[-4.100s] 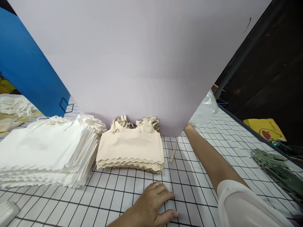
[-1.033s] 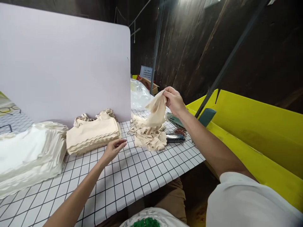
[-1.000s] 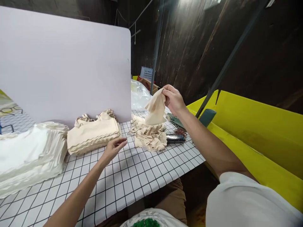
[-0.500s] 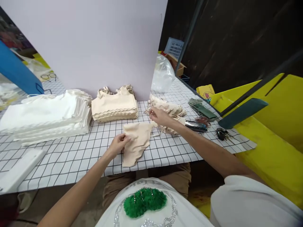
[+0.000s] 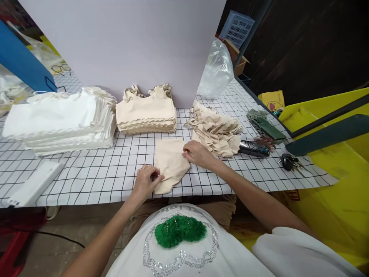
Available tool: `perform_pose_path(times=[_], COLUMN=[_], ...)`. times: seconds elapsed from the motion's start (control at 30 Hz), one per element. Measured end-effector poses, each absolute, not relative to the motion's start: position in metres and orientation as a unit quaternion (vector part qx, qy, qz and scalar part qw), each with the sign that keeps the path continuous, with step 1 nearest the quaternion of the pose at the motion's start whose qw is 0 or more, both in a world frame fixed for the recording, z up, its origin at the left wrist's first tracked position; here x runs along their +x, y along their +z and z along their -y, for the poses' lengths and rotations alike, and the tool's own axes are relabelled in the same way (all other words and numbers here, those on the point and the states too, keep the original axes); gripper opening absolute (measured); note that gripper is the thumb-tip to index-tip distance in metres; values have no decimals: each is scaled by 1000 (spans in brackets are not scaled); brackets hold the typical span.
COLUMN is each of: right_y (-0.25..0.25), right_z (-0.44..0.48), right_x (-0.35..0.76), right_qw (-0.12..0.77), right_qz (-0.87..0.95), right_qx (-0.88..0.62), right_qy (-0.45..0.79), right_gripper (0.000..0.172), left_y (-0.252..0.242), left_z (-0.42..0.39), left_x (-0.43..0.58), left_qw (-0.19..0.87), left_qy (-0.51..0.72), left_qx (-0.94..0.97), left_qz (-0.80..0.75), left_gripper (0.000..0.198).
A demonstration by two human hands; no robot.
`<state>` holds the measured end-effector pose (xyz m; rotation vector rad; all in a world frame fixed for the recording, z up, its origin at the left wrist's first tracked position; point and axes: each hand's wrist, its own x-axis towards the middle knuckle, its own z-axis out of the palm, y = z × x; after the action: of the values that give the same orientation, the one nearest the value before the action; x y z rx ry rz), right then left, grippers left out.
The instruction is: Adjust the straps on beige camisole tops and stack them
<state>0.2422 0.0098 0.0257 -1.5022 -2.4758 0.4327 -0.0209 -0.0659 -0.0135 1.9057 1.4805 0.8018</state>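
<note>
A single beige garment lies flat near the front edge of the grid-patterned table. My left hand pinches its lower left edge. My right hand is closed on its right edge, fingers pressed to the cloth. Just right of that hand sits a loose heap of beige garments. A neat stack of folded beige garments stands behind, against the pale board.
A tall stack of white garments fills the left. A white flat object lies at the front left. On the right are a dark handled tool, keys, a green item, a plastic bag and a yellow bin.
The garment I lifted from the loose heap now lies flat on the table. Both hands have moved down onto its edges. My view has tilted downward.
</note>
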Motion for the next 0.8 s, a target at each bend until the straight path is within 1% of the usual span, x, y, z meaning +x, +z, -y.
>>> perform_pose_path(times=[0.07,0.13,0.23,0.3,0.33,0.4,0.43,0.47,0.5,0.57,0.6,0.67,0.73,0.8], right_y=[21,19,23,33,40,56,65,73,81,91,94,92,80,63], right_z=[-6,-6,-15,-26,-32,-43,-46,-49,-50,-52,-52,-54,-57,-59], right_x=[245,246,237,223,216,204,201,200,201,211,218,232,243,249], right_qw=[119,140,210,256,265,245,223,205,193,183,184,185,180,172], right_qz=[835,832,814,803,800,796,796,796,794,784,774,756,757,769], right_qx=[-512,-503,-477,-405,-347,-229,-191,-176,-177,-201,-219,-272,-372,-488], right_qy=[164,188,258,354,411,504,529,542,549,558,565,566,506,375], right_gripper=[7,11,14,14,20,32,32,28,24,29,32,31,24,12], left_y=[-13,-9,10,34,50,84,101,116,128,141,140,123,93,59], left_z=[71,70,56,42,36,25,20,16,12,1,-5,-20,-35,-46], left_x=[-22,-25,-27,-25,-23,-21,-22,-23,-26,-33,-38,-47,-57,-66], left_qw=[367,435,493,522,538,569,580,583,581,566,558,541,512,429], left_qy=[354,409,442,417,392,343,328,320,316,329,340,350,311,257], left_qx=[652,572,516,545,573,620,629,632,632,619,607,588,598,639], left_qz=[-561,-562,-544,-507,-479,-417,-401,-397,-404,-434,-452,-489,-533,-585], left_gripper=[30,32,37,36,35,32,30,29,29,31,33,39,45,46])
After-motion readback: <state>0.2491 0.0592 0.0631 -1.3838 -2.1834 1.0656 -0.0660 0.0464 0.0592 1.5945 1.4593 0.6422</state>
